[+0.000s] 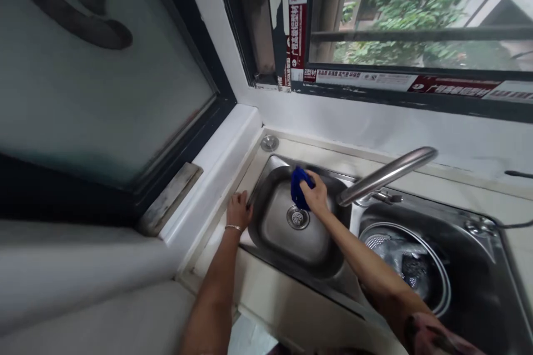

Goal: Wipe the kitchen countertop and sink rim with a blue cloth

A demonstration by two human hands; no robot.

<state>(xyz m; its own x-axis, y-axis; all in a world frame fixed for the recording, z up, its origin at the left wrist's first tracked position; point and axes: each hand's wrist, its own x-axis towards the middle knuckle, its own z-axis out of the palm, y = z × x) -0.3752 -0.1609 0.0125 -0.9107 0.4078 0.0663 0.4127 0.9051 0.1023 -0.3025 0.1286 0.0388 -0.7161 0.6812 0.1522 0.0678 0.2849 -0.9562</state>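
The right hand [317,197], fingers clamped on the blue cloth [297,186], might on a wide sweep have knocked the faucet [387,175] at its 3 o'clock

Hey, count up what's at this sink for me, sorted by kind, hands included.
Basins: 2, small basin and big basin
Faucets: 1, faucet
Cloths: 1, blue cloth
Bowls: 1, metal bowl in the big basin
Hands: 2, left hand on the small basin's edge, right hand gripping the blue cloth
Total: 7
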